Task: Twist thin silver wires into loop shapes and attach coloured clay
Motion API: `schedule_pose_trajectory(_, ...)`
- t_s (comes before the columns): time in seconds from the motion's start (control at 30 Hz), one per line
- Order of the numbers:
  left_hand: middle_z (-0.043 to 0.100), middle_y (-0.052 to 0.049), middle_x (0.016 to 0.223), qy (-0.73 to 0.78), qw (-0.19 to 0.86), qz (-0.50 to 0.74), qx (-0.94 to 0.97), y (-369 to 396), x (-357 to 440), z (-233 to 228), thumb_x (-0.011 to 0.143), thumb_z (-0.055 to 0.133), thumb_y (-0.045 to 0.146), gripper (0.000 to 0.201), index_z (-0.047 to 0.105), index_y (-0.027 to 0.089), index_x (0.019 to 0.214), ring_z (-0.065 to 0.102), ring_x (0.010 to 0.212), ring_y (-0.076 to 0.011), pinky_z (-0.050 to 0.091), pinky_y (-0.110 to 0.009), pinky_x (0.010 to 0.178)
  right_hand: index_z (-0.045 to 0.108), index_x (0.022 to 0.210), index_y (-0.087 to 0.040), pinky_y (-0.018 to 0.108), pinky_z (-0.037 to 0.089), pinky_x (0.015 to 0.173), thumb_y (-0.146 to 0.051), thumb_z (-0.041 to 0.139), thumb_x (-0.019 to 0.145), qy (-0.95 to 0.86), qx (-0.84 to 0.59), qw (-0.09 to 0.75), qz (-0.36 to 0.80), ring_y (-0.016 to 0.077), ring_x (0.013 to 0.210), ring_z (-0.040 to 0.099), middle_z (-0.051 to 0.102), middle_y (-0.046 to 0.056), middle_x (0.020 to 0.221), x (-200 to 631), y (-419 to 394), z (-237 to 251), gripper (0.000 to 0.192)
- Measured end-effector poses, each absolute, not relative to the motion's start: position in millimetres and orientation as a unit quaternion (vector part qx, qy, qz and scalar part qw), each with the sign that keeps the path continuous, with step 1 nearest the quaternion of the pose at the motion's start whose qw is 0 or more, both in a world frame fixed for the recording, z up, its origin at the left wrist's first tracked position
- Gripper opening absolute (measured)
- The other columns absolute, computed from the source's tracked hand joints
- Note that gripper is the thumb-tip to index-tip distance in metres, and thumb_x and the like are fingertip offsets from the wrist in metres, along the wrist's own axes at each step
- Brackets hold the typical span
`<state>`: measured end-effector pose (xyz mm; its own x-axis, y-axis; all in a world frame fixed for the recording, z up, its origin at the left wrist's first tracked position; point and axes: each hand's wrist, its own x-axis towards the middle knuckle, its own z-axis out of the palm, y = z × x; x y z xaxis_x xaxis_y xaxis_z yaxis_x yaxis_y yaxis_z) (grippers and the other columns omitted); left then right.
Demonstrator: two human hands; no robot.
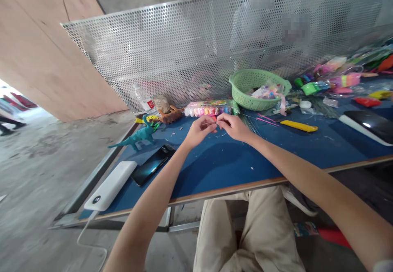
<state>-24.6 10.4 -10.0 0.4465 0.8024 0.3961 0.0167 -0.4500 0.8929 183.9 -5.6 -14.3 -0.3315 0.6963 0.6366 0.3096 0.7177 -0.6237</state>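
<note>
My left hand [201, 130] and my right hand [232, 127] meet over the middle of the blue table [221, 161], fingertips pinched close together. Whatever sits between the fingers is too small to make out; a thin pale strand seems to trail just below them. Right behind the hands lies a pack of colourful clay [208, 110] in clear wrapping. A green plastic basket [245, 100] holding small wrapped items stands behind my right hand. To the right of that hand are pink sticks [267, 120] and a yellow utility knife [299, 126].
On the left are a teal toy dinosaur [139, 136], a black phone [153, 165] and a white power bank [111, 186] with a cable. A perforated metal panel [172, 51] borders the back. Bagged colourful pieces [334, 82] and a black-and-white device [370, 124] lie on the right.
</note>
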Motion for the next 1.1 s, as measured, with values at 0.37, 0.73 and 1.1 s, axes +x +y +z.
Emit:
schedule_pose_trajectory(0.37,0.052,0.003,0.069,0.263,0.612,0.376,0.643,9,-25,-13,0.082,0.08,0.052,0.036,0.069,0.017,0.085,0.051,0.064,-0.0097,0.057,-0.038,0.093,0.066,0.098,-0.025,0.034,0.049,0.083,-0.034,0.053,0.102,-0.807,-0.277,0.493,0.168,0.0204,0.087,0.065,0.072,0.004,0.097,184,-4,-15,0.017)
schedule_pose_trajectory(0.73,0.057,0.001,0.07,0.289,0.466,0.346,0.761,14,-34,-11,0.083,0.078,0.054,0.039,0.066,0.017,0.081,0.05,0.064,-0.011,0.038,-0.025,0.062,0.072,0.091,-0.024,0.034,0.049,0.081,-0.029,0.061,0.099,-0.819,-0.275,0.48,0.154,0.0199,0.084,0.064,0.073,0.004,0.092,187,-5,-13,0.014)
schedule_pose_trajectory(1.1,0.069,-0.003,0.081,0.281,0.522,0.271,0.759,15,-40,-5,0.081,0.08,0.053,0.042,0.069,0.013,0.089,0.061,0.076,-0.0129,0.046,-0.029,0.079,0.075,0.093,-0.022,0.029,0.049,0.079,-0.03,0.064,0.099,-0.833,-0.25,0.46,0.18,0.0161,0.082,0.068,0.075,0.003,0.091,190,5,-19,0.015)
